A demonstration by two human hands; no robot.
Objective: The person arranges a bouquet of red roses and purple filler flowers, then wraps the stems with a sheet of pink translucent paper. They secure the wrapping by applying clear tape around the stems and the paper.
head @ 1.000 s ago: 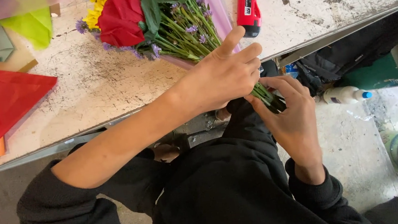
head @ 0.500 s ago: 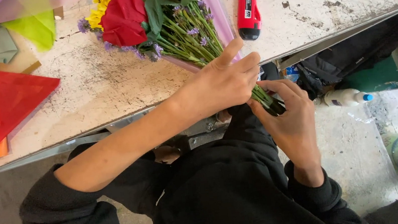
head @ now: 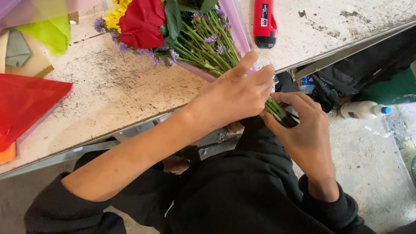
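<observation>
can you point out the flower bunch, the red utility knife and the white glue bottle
flower bunch (head: 199,41): head view, on the green stems just below the red blooms
red utility knife (head: 264,7): head view, middle of its red body on the table
white glue bottle (head: 359,110): head view, on its white body, left of the blue cap

Soft, even daylight; sharp focus, faint shadows, no glare.
</observation>
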